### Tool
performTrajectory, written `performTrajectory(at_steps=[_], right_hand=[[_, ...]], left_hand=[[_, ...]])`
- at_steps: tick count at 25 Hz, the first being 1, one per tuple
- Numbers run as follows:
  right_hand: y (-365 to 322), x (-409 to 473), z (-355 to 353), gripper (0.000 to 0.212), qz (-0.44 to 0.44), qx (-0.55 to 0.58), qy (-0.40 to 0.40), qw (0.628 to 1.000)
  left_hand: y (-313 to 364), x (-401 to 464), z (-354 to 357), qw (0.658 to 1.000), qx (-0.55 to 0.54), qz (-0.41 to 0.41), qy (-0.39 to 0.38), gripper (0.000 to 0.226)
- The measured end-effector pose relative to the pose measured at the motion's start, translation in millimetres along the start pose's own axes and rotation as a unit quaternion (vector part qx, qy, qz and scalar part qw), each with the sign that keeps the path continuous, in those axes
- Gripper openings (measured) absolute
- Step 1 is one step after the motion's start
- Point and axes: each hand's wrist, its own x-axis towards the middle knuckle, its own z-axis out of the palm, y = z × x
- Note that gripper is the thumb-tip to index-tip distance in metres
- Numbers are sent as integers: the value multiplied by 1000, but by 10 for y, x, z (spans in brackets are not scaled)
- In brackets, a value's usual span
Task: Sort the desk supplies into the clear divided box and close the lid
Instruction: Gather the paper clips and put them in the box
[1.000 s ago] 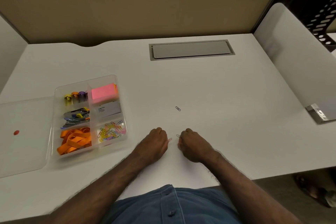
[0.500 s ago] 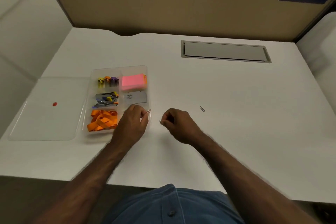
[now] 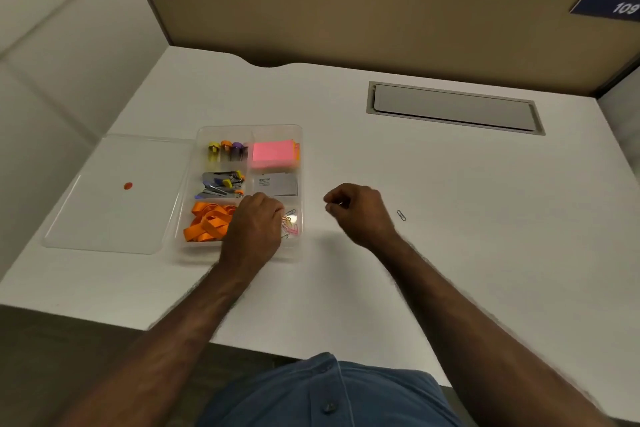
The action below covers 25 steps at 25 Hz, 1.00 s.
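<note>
The head view looks down on a white desk (image 3: 433, 253) where the clear divided box (image 3: 300, 156) sits toward the left, its lid (image 3: 114, 218) lying flat and open just beside it on the left, a small red dot (image 3: 128, 186) on the lid. The left hand (image 3: 254, 224) hangs over the near right compartment of the box with its fingers curled downward; whether they pinch anything I cannot tell, since the fingertips are hidden under the hand. Coloured paper clips (image 3: 290, 224) show in that compartment just right of the knuckles. Orange rubber bands (image 3: 207, 222) fill the near left compartment, binder clips (image 3: 221, 184) the middle left, small coloured pins (image 3: 227, 149) the far left, a pink pad of sticky notes (image 3: 273, 154) the far right, and a grey card (image 3: 275, 185) the middle right. The right hand (image 3: 358, 211) is just right of the box, above the desk, fingers curled with thumb and forefinger drawn together as if pinching something tiny, too small for me to make out. A lone silver paper clip (image 3: 401, 215) lies on the desk near the right of that hand, apart from it. Farther back a grey cable hatch (image 3: 453, 107) is set into the desk top, and a tan partition (image 3: 346, 10) with a blue number plate (image 3: 613, 5) stands behind
</note>
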Motion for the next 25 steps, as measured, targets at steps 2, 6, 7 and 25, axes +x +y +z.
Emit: performTrajectory(at_steps=[2, 6, 7, 25], right_hand=[[231, -1, -207, 7, 40, -15, 32, 999], [718, 4, -516, 9, 117, -59, 67, 989], [805, 9, -563, 10, 133, -69, 70, 986], [1429, -113, -858, 11, 126, -143, 22, 981]], left_hand=[[184, -21, 64, 998, -34, 47, 19, 3], [688, -91, 412, 981, -98, 162, -39, 14], [800, -120, 494, 976, -123, 172, -53, 12], [1686, 79, 1144, 956, -74, 168, -228, 15]])
